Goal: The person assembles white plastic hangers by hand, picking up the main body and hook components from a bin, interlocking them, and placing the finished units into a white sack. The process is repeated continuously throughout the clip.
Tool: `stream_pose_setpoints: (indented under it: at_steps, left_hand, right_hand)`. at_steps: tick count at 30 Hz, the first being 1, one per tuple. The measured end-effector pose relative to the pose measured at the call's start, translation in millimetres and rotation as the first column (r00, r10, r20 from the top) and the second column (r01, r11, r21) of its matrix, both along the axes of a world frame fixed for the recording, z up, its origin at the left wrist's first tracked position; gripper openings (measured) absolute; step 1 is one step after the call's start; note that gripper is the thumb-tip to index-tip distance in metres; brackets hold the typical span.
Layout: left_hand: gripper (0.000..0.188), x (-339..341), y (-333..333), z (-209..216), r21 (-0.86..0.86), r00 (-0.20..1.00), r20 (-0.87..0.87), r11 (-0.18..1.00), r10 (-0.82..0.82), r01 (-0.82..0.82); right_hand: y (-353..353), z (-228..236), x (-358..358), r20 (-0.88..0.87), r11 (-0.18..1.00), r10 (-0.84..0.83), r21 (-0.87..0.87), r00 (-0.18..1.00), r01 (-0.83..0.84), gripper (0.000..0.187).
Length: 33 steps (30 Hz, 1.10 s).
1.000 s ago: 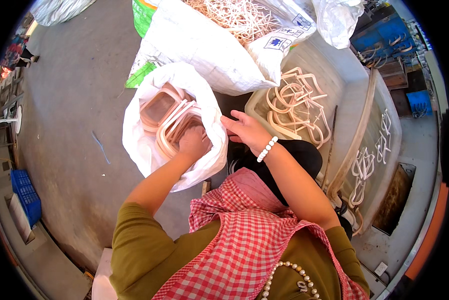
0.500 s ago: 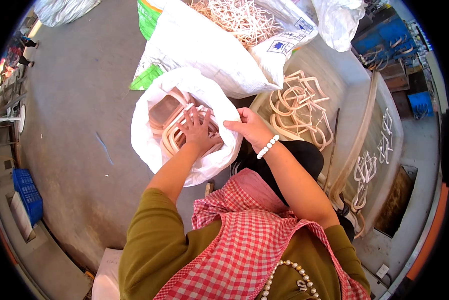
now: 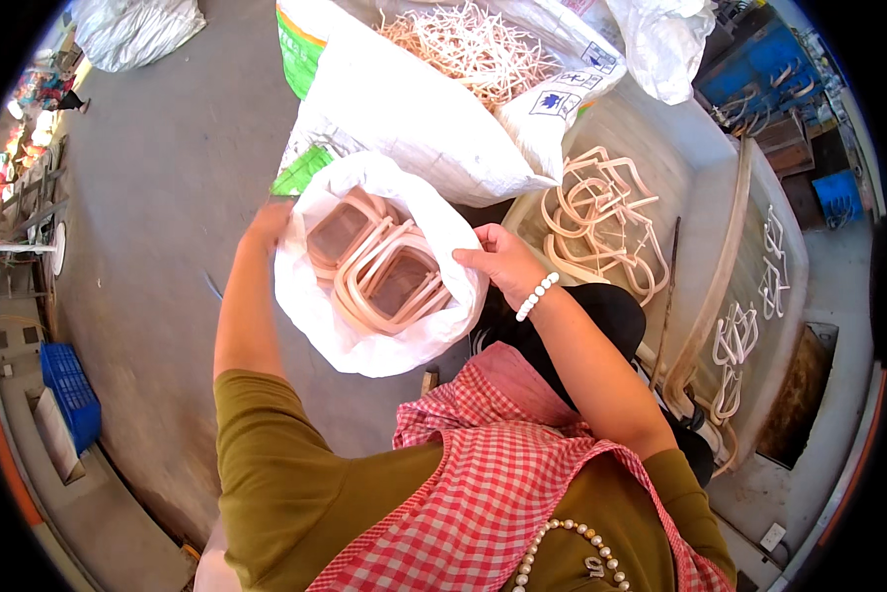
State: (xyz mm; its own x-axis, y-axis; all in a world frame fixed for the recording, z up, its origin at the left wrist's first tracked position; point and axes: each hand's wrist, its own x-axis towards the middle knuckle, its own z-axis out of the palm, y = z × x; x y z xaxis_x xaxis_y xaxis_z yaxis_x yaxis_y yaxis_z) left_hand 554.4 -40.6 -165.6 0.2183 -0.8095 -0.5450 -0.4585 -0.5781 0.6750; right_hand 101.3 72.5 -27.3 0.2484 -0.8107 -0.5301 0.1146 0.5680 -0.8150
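A white woven bag [image 3: 349, 355] stands in front of me with its mouth wide and its rim folded outward. Inside lie several pinkish-beige, rounded square plastic frames [image 3: 394, 281], stacked in two leaning groups. My right hand [image 3: 502, 261], a white bead bracelet at its wrist, pinches the bag's right rim between thumb and fingers. At the left outer side of the bag is my left hand [image 3: 269, 225], smeared by motion. Its fingers are partly hidden, and whether it touches the bag I cannot tell.
Beyond stands a large white sack [image 3: 404, 109] of thin pale strips [image 3: 473, 49]. To the right, a translucent tub [image 3: 695, 197] holds beige curved plastic pieces [image 3: 601, 222]; white pieces [image 3: 734, 335] lie farther right. A blue basket [image 3: 71, 395] is at the far left.
My left hand has come out of the bag, off the frames, and moved left to the bag's outer side. My right hand still grips the rim.
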Motion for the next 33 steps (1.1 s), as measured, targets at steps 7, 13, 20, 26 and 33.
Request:
stream_pose_setpoints:
  at_steps: [7,13,20,26,33]
  left_hand:
    - [0.029,-89,19,101,0.126,0.927,-0.372,0.992,0.045,0.003]
    - [0.014,-71,-2,162,-0.486,0.744,0.629,0.861,0.227,0.148]
    - [0.026,-85,10,183,-0.685,0.666,0.613,0.706,0.425,0.18]
    - [0.075,-65,54,166,-0.266,0.961,0.146,0.945,0.235,-0.19]
    - [0.045,-63,38,188,-0.562,0.905,0.191,0.799,0.379,-0.216]
  right_hand:
    - [-4,-19,-10,-0.319,0.976,-0.087,-0.216,0.944,0.017,0.028]
    - [-11,-5,-18,-0.687,0.826,-0.353,-0.548,0.635,-0.134,0.018]
    - [-14,-8,-22,-0.5,0.85,-0.431,-0.504,0.751,0.152,0.028]
    - [-8,-3,-31,-0.414,0.939,-0.223,-0.335,0.883,0.08,0.049]
    - [-32,-8,-14,-0.198,0.77,-0.283,-0.631,0.938,0.099,0.035]
